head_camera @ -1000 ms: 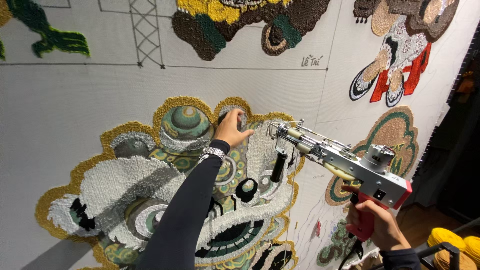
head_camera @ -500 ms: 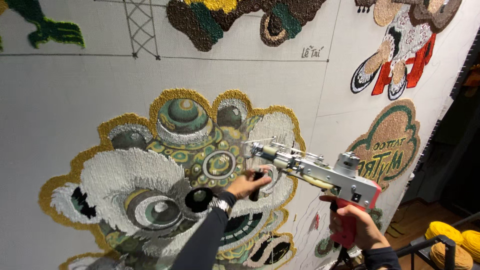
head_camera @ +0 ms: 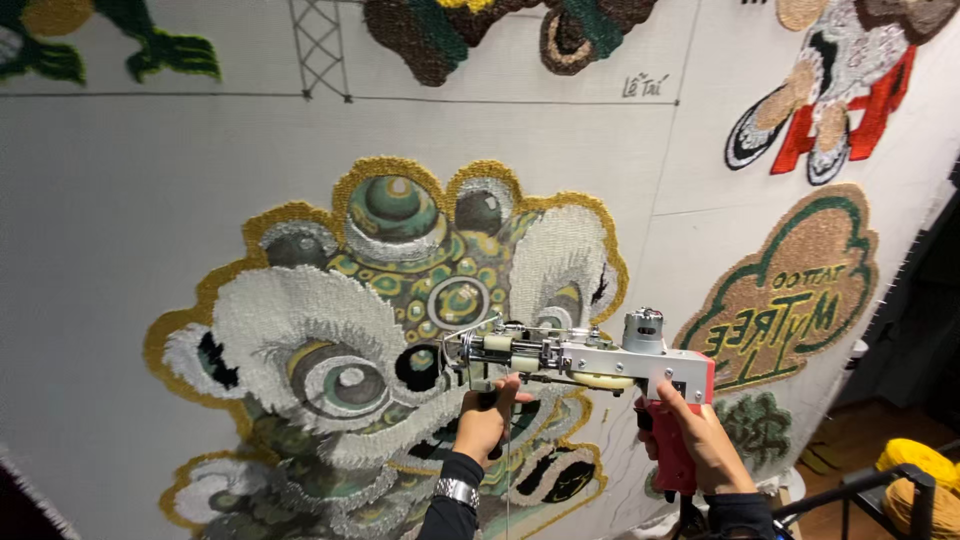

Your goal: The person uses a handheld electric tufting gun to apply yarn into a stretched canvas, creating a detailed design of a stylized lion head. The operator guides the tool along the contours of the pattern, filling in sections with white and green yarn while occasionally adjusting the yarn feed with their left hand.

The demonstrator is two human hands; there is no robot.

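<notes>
A tufting gun (head_camera: 585, 358) with a silver body and a red rear grip points left at a tufted lion-head design (head_camera: 400, 330) on a stretched white cloth (head_camera: 120, 200). My right hand (head_camera: 700, 440) is closed around the red grip. My left hand (head_camera: 488, 418) grips the gun's front handle from below, just under its needle end. The needle tip sits close to the lion's dark nostril area near the middle of the design. A thin yarn strand hangs down past my left wrist.
Other tufted pieces share the cloth: a green and gold cloud-shaped emblem (head_camera: 800, 290) at right, a red and white figure (head_camera: 830, 100) at top right, dark shapes (head_camera: 500, 30) along the top. Yellow yarn cones (head_camera: 915, 470) stand on a dark rack at bottom right.
My left hand has come down from the top of the lion's head to the gun's front handle. The gun has dropped lower and levelled out against the lion's middle.
</notes>
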